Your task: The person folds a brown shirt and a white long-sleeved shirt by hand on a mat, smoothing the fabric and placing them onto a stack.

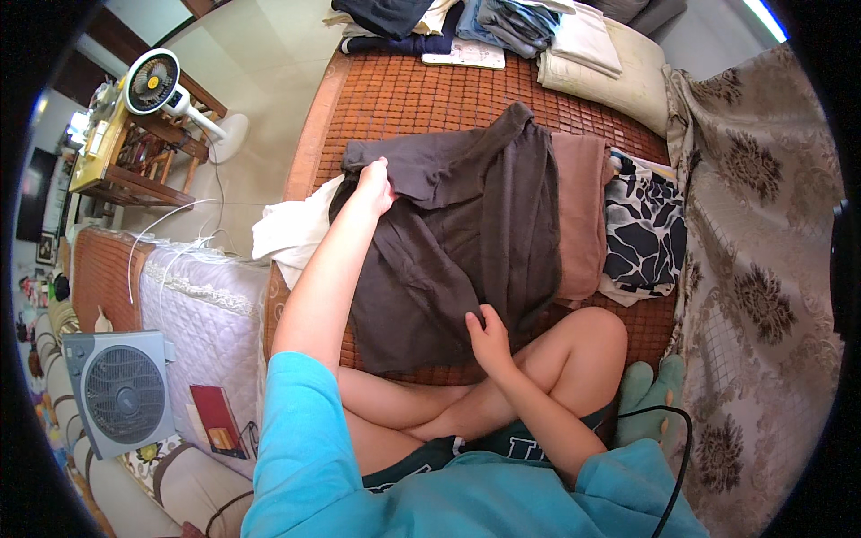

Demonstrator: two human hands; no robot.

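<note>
A dark brown long-sleeved garment [437, 249] lies spread, with some creases, on the bed before my crossed legs. My left hand [378, 187], arm stretched forward, grips its cloth at the upper left. At the garment's lower right edge, my right hand [490, 339] touches the fabric, thumb and forefinger a little apart; whether cloth is pinched there is unclear. White cloth [292, 232] sticks out from under the garment's left side. Right beside it lies a folded reddish-brown cloth [582, 215], then a folded black-and-white patterned cloth [646, 225].
The bed bears a brown tile mat [403, 94]. Stacked folded clothes [518, 27] and a pillow [625, 74] sit at its far end. A patterned curtain [753, 269] hangs at the right. A pedestal fan [153, 82] and a box fan [124, 397] stand leftward. A black cable [687, 437] runs near my right arm.
</note>
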